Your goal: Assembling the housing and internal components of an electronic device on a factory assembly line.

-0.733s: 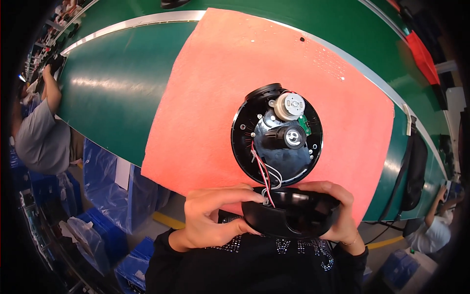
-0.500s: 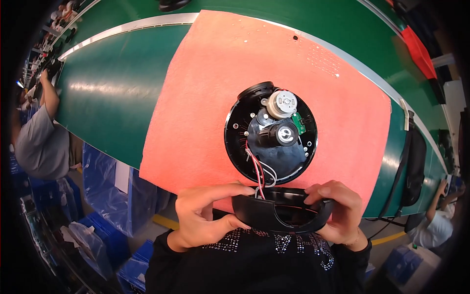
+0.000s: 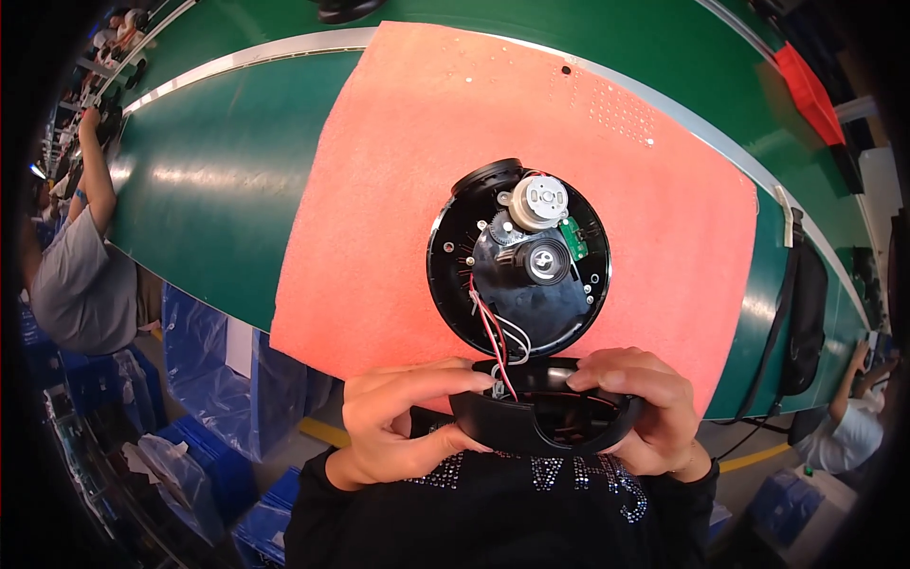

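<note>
Between my two hands I hold a curved black plastic housing (image 3: 502,425) at the near edge of the mat. My left hand (image 3: 403,417) pinches its left end, thumb below and fingers on the upper rim, by a small wire connector (image 3: 499,389). My right hand (image 3: 649,403) grips the right end, fingers over the rim. Red, white and grey wires (image 3: 490,327) run from the housing to a round black base (image 3: 445,313) lying just beyond it. Inside the base sit a silver motor (image 3: 544,199), a black cylindrical part (image 3: 542,262) and a green circuit board (image 3: 573,239).
A pink mat (image 3: 370,209) with small screws (image 3: 621,121) lies on the green workbench (image 3: 218,180). Blue lined bins (image 3: 213,370) stand at the left. A black bag (image 3: 804,322) hangs at the right. Co-workers (image 3: 81,275) sit at both sides.
The round base has shifted slightly left in view. My left fingertips have moved a little onto the connector area, and the right fingers have slid slightly left along the rim.
</note>
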